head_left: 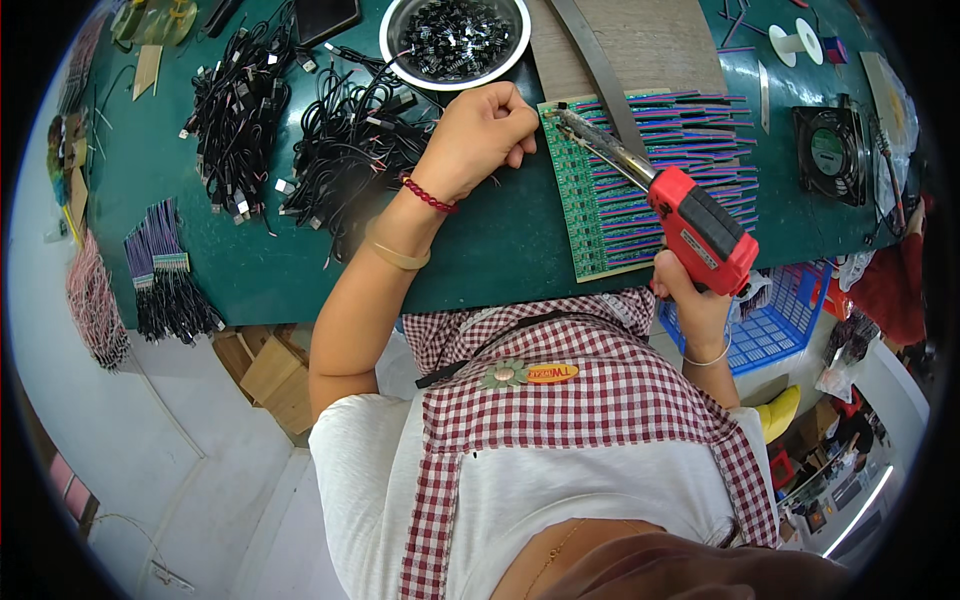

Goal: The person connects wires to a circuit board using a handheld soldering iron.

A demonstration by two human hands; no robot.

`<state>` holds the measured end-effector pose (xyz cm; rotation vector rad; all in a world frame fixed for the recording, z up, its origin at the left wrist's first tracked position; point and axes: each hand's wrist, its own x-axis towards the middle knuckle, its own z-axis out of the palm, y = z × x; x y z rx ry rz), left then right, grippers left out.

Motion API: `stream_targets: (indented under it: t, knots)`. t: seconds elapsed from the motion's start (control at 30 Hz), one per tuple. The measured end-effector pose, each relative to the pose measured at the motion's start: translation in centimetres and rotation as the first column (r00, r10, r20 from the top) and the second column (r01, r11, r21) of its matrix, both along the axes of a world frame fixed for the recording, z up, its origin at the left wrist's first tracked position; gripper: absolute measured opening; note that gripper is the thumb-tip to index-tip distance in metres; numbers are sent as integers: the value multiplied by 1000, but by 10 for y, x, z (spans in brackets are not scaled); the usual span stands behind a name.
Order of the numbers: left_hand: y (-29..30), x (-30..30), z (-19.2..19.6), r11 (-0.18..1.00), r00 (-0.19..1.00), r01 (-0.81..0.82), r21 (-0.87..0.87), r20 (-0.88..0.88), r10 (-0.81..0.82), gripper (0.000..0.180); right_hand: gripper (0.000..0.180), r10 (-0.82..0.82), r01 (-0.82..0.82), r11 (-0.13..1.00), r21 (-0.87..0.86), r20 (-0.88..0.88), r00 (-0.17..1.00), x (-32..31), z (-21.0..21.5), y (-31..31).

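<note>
My right hand [694, 305] grips a red and black soldering gun [703, 228] from below. Its metal tip points up and left, over the upper left corner of a green circuit board panel [580, 215]. Many thin purple, pink and dark wires [690, 165] run rightward from the panel in rows. A small black part sits by the tip at that corner. My left hand [485, 135] is closed in a pinch just left of the panel; whatever is between its fingers is hidden. A white-rimmed bowl [393, 40] of small black parts stands just beyond that hand.
Bundles of black USB cables [240, 115] lie left on the green table [290, 285]. A wooden board [660, 40] with a grey metal strip [605, 80] is beyond the panel. A black fan [830, 155] and a white spool [795, 42] stand right. A blue basket [770, 335] is below the table edge.
</note>
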<state>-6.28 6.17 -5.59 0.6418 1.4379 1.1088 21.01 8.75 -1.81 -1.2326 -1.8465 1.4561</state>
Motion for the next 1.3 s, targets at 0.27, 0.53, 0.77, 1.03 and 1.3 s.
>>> stream_targets:
  t: [0.27, 0.53, 0.77, 1.03, 1.3]
  knots:
    - [0, 0, 0, 1000, 1000, 5, -2, -11, -5, 11, 27, -4, 4, 1000, 24, -4, 1000, 4, 0, 1]
    - [0, 0, 0, 1000, 1000, 6, -11, -14, -6, 12, 6, -11, 11, 1000, -10, -1, 1000, -3, 1, 1]
    - [0, 0, 2, 1000, 1000, -3, -19, -13, 2, 12, 6, 4, -4, 1000, -12, 12, 1000, 1, 2, -2]
    - [-1, 0, 3, 1000, 1000, -11, -19, -10, 11, 11, 32, -78, 73, 992, -105, -54, 995, 1, 8, -2]
    - [0, -1, 2, 999, 998, 20, -45, -53, -22, 11, 30, -118, 101, 984, -150, -114, 986, -2, 13, 0]
